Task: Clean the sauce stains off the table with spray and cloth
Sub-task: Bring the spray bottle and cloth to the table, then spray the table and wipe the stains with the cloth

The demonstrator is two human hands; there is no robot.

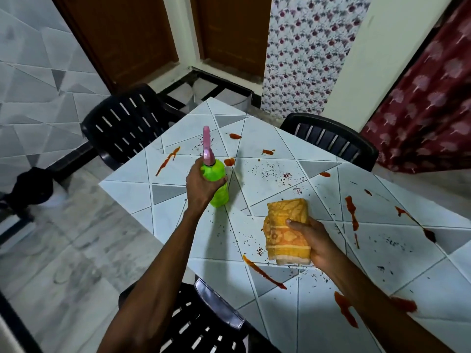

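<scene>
Your left hand (201, 182) grips the green spray bottle (219, 191), fingers curled round its upper body just below the pink trigger head (207, 146). The bottle leans slightly, nozzle pointing away from you, and its base sits at the tabletop (267, 149) near the left-hand edge; whether it rests there or hangs just above is not clear.

Your right hand (317, 242) holds the folded yellow-orange patterned cloth (286, 230), thumb across its top and fingers wrapped underneath. The cloth lies against or just over the tabletop's middle, to the right of the bottle and apart from it.

The tiled white-and-grey tabletop carries red sauce stains: a long streak (263, 272) just nearer to you than the cloth, a streak (167, 160) left of the bottle, a small blot (229, 161) beside the bottle's shoulder, a vertical smear (351, 212) right of the cloth, and a broad patch (344, 309) by your right forearm. Dark specks are scattered among them.

Black plastic chairs stand round the table: one (127, 126) at the far left, one (331, 138) at the far right, and one (204, 327) just beneath your arms.
</scene>
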